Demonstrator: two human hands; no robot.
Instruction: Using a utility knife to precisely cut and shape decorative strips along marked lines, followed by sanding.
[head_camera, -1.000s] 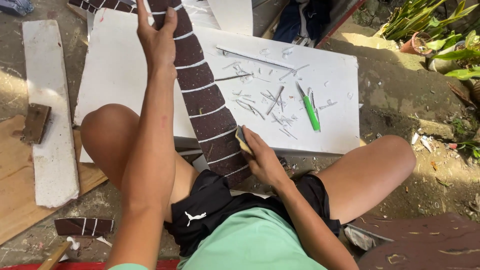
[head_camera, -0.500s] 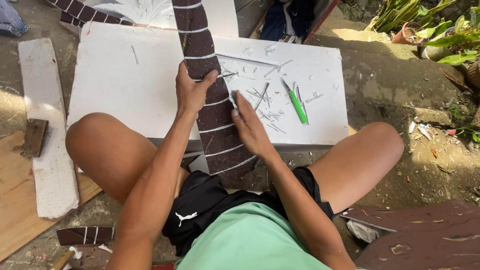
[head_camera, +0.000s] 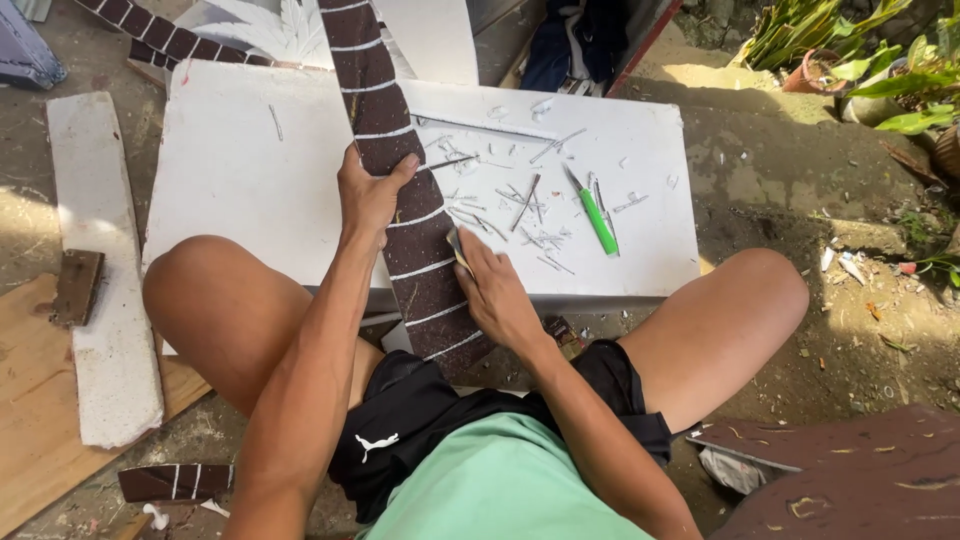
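Note:
A long brown foam strip (head_camera: 405, 180) with white cut lines across it runs from my lap up over a white foam board (head_camera: 240, 190). My left hand (head_camera: 368, 195) grips the strip's left edge near its middle. My right hand (head_camera: 495, 290) rests against the strip's right edge lower down and pinches a small pale tool (head_camera: 458, 250) against it. A green-handled cutter (head_camera: 597, 218) lies on the board to the right, among several thin white and brown shavings (head_camera: 515, 205).
My bare knees flank the strip. A narrow white foam piece (head_camera: 100, 260) and a wooden plank (head_camera: 30, 410) lie at the left. A short brown striped offcut (head_camera: 175, 482) lies by my left thigh. Potted plants (head_camera: 870, 60) stand at the top right. A brown sheet (head_camera: 860, 470) is at the bottom right.
My left hand slid down the strip from its upper part to the middle. My right hand shifted slightly along the right edge. The view moved closer to the board.

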